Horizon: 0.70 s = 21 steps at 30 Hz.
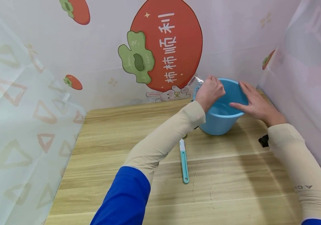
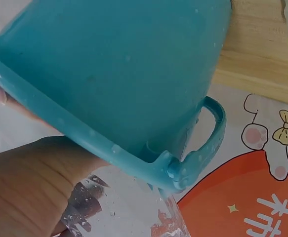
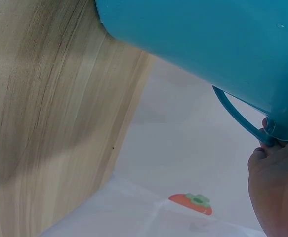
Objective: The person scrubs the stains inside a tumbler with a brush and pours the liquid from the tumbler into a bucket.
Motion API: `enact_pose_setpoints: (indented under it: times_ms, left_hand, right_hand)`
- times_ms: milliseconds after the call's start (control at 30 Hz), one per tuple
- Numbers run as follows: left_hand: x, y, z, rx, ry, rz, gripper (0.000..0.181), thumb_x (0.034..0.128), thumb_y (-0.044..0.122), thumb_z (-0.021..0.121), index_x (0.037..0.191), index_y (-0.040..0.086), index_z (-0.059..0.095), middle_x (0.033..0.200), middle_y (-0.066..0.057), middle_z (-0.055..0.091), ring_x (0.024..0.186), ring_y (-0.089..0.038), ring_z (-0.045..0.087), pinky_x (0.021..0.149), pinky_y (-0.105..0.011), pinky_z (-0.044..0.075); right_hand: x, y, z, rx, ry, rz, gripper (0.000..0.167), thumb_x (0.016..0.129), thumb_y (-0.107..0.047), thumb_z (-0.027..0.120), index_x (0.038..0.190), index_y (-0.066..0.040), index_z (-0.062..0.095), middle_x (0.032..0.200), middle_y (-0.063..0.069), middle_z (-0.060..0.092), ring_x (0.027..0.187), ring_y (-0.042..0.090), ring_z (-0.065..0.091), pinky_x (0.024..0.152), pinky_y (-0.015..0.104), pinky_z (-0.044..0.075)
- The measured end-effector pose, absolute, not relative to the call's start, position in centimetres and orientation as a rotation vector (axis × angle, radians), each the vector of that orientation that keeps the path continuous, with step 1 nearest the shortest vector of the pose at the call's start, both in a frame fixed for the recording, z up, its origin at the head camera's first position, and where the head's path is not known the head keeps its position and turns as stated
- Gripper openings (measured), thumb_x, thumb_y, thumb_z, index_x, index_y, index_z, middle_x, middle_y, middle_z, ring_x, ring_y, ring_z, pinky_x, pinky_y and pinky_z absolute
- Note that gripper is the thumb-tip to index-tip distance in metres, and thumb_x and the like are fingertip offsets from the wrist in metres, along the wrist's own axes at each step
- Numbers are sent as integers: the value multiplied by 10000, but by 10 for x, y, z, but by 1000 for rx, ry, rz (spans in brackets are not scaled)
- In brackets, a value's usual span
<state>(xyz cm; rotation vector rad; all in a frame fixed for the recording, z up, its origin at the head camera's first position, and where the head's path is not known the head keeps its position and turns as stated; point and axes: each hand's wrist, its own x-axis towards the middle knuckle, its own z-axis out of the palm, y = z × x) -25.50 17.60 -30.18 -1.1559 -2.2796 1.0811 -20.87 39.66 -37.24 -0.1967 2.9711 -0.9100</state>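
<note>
A light blue bucket (image 1: 219, 125) stands at the back right of the wooden table, its mouth facing up and water drops on its outer wall in the left wrist view. My left hand (image 1: 210, 92) is closed in a fist at the bucket's left rim and grips a clear, wet plastic thing (image 2: 126, 205). Its shiny end pokes out beyond the fist; its kind is unclear. On the right side, my right hand (image 1: 257, 104) holds the bucket's rim, thumb inside and fingers outside. A blue handle (image 2: 215, 128) hangs from the rim.
A teal-handled tool (image 1: 184, 162) with a white neck lies mid-table, its head partly hidden by the left sleeve. Small wet marks (image 1: 211, 195) dot the wood. A black object (image 1: 264, 140) sits beside the right sleeve. Printed curtains (image 1: 101, 62) enclose the table.
</note>
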Motion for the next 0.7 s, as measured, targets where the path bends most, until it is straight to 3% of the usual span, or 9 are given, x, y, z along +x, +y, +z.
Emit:
enact_pose_setpoints:
  times_ms: [333, 567, 700]
  left_hand:
    - [-251, 184, -296, -1205, -2195, 1119, 392, 1088, 251, 579, 1435, 84, 649, 1235, -54, 760, 1025, -150, 683, 1074, -289, 543]
    - [-240, 192, -295, -1253, -2164, 1144, 410, 1103, 230, 561, 1465, 45, 609, 1316, -98, 734, 1123, -180, 701, 1117, -339, 527]
    - [-237, 193, -294, -1228, -2154, 1148, 380, 1105, 205, 555, 1451, 67, 627, 1301, -71, 736, 1096, -154, 679, 1095, -313, 533]
  right_hand:
    - [-212, 397, -372, -197, 2978, -903, 1055, 1005, -575, 590, 1699, -146, -79, 1776, 213, -67, 1594, 563, 47, 1175, 831, 174]
    - [-211, 397, -372, -241, 2997, -910, 1030, 1014, -545, 586, 1700, -122, -55, 1774, 227, -39, 1601, 551, 44, 1191, 816, 162]
    - [-211, 396, -373, -242, 2993, -909, 1027, 1017, -545, 584, 1699, -108, -47, 1774, 228, -34, 1603, 544, 46, 1194, 811, 163]
